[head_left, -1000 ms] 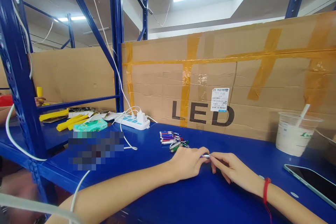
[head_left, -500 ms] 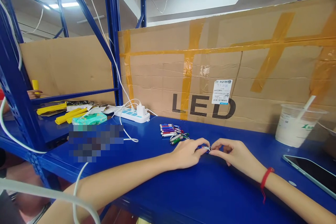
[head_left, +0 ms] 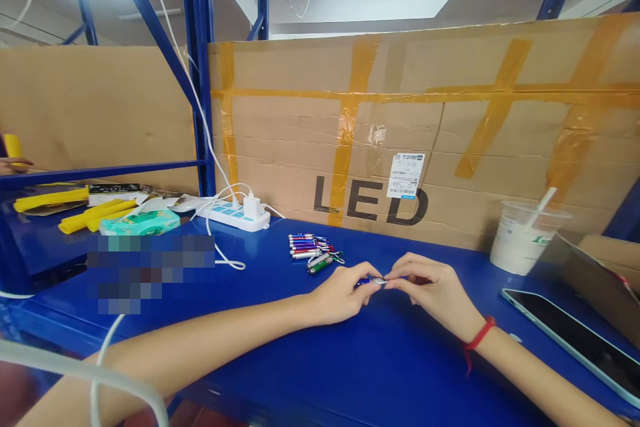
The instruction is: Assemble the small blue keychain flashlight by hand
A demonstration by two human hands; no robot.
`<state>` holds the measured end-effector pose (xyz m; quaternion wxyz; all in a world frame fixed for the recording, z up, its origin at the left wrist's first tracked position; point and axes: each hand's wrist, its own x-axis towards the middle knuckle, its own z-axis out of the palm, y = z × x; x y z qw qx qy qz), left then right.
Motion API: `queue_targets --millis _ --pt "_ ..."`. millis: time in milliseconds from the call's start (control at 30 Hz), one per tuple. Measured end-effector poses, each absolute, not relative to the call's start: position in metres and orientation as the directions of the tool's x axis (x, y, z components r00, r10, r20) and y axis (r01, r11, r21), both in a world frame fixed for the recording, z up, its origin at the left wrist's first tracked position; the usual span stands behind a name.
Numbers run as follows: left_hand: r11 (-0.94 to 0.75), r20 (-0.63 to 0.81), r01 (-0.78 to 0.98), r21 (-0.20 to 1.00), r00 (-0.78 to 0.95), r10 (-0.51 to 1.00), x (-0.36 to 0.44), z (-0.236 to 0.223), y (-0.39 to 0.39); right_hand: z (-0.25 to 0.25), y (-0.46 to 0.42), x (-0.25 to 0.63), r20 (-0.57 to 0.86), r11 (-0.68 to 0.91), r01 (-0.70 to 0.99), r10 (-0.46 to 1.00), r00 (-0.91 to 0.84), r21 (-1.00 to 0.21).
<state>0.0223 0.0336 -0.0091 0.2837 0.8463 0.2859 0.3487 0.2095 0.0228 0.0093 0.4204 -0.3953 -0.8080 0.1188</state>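
Note:
Both my hands rest on the blue table [head_left: 350, 373] and meet over one small keychain flashlight [head_left: 373, 281] with a blue body and a silver tip. My left hand [head_left: 340, 293] pinches the blue body. My right hand [head_left: 433, 288], a red string round its wrist, pinches the silver tip with thumb and forefinger. A little pile of several coloured keychain flashlights [head_left: 310, 250] lies just beyond my left hand.
A taped cardboard wall marked LED [head_left: 400, 140] closes the back. A white power strip [head_left: 233, 212] with cables sits left of it. A plastic cup with a straw [head_left: 520, 240] and a phone [head_left: 570, 337] lie at right. Yellow sticks [head_left: 95, 212] and a tissue pack [head_left: 140, 221] lie left.
The view has shifted so everything sits further left and a little higher. My right fingers have curled in closer on the flashlight's tip. Both hands keep hold of it.

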Motion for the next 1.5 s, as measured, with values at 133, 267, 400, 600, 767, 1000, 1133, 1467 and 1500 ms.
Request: queue_targets --millis 133,267,400,600,767,1000,1133,1467,1500 --pt "-0.710 0.461 0.268 0.652 0.602 0.651 0.020 -0.009 0.029 0.011 0.018 0.207 0.576 0.649 0.537 0.749 -0.328 -0.538" --pt "-0.743 0.461 0.320 0.589 0.622 0.633 0.018 -0.007 0.025 0.009 0.019 0.208 0.448 0.535 0.585 0.842 -0.302 -0.610" --pt "-0.791 0.478 0.359 0.495 0.648 0.593 0.017 -0.005 0.022 0.005 0.019 0.210 0.354 0.465 0.563 0.886 -0.301 -0.683" --pt "-0.837 0.586 0.341 0.428 0.600 0.545 0.017 -0.007 0.022 0.008 0.014 0.205 0.351 0.435 0.499 0.900 -0.258 -0.750" --pt "-0.875 0.667 0.359 0.325 0.569 0.481 0.019 -0.010 0.024 0.009 0.018 0.203 0.305 0.377 0.513 0.926 -0.222 -0.771" --pt "-0.867 0.664 0.385 0.317 0.563 0.492 0.021 -0.010 0.024 0.009 0.018 0.205 0.196 0.291 0.436 0.948 -0.250 -0.852" --pt "-0.864 0.668 0.377 0.333 0.553 0.499 0.022 -0.011 0.026 0.004 0.009 0.192 0.158 0.286 0.421 0.937 -0.312 -0.861" --pt "-0.709 0.508 0.462 0.533 0.496 0.704 0.029 -0.007 0.036 0.002 0.016 0.187 -0.019 0.168 0.469 0.930 -0.368 -0.867" --pt "-0.685 0.504 0.471 0.556 0.464 0.728 0.029 -0.006 0.036 0.004 0.018 0.190 -0.014 0.163 0.476 0.938 -0.346 -0.864"
